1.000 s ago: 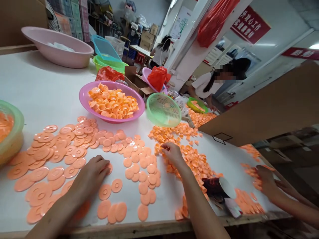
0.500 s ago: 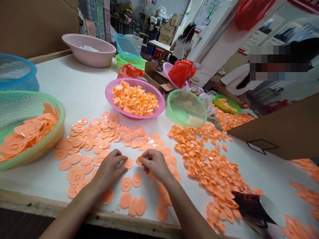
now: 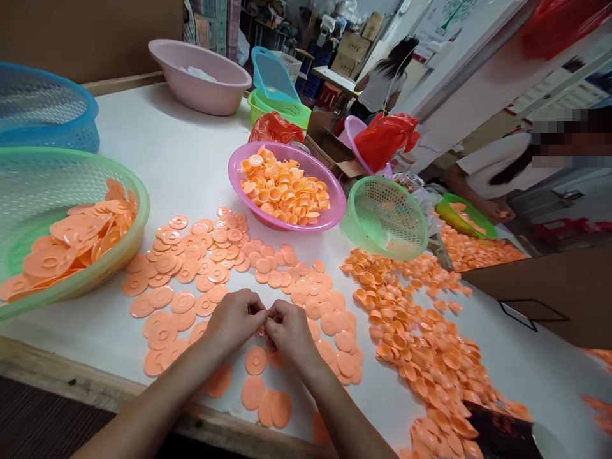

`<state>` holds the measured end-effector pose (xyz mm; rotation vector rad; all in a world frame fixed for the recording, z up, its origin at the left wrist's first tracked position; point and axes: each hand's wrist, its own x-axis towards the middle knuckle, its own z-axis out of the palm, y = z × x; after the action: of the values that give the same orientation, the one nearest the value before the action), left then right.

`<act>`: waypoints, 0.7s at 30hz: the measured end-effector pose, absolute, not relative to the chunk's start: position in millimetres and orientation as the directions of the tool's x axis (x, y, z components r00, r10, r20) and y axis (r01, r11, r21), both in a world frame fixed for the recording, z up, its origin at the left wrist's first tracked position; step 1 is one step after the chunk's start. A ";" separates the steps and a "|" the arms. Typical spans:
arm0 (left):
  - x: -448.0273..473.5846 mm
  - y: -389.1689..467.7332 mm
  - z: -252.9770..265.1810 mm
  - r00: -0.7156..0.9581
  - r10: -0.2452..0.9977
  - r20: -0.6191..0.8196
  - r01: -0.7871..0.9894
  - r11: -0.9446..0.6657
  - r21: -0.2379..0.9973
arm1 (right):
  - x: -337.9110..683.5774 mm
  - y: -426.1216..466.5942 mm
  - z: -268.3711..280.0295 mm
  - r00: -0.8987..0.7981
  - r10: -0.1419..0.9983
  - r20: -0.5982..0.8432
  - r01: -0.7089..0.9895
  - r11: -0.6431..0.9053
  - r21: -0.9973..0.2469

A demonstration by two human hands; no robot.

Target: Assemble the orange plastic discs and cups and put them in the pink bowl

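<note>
My left hand (image 3: 239, 317) and my right hand (image 3: 287, 326) meet fingertip to fingertip above the white table, both pinched closed. Between them only a sliver of orange plastic shows; my fingers hide most of it. Half a second ago the left fingers were on a small ringed orange disc and the right ones pinched a small orange cup. Just below the hands lies a loose flat disc (image 3: 255, 361) with a raised ring, and nearer me a few overlapping discs (image 3: 275, 408). Many more orange discs (image 3: 191, 255) spread left of and beyond my hands.
A pink basin (image 3: 337, 213) heaped with orange cup pieces stands ahead. Right of it is a green basket (image 3: 421, 239), then a long pile of small cups (image 3: 415, 338). At left, a larger green basket (image 3: 141, 207) holds bigger discs. A co-worker (image 3: 497, 166) handles orange pieces at right.
My hands have come together from apart. The left one has lifted its small disc off the table, and the right one has moved in with the cup. The view has swung slightly left.
</note>
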<state>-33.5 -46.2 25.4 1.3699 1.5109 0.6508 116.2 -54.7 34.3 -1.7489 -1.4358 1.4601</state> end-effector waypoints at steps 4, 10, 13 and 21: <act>-42.2 -47.8 26.3 0.146 0.951 -0.271 0.410 0.191 0.892 | 113.0 -55.1 33.0 -0.099 0.886 -0.453 0.382 -0.386 -0.840; -52.3 -60.7 31.2 0.019 0.967 -0.256 0.562 0.201 0.802 | 107.5 -57.2 35.2 -0.097 0.938 -0.333 0.538 -0.232 -0.811; -53.3 -62.2 33.8 0.039 0.960 -0.277 0.605 0.198 0.771 | 101.6 -61.5 34.5 -0.130 0.970 -0.206 0.659 -0.070 -0.748; -49.8 -57.5 34.8 0.054 0.927 -0.372 0.485 0.301 0.821 | 99.2 -62.4 31.6 -0.192 0.969 -0.153 0.697 0.025 -0.717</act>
<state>-49.8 -57.5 34.8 1.3287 1.5818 0.5612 99.2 -62.4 31.6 -1.6948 -1.9297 0.9775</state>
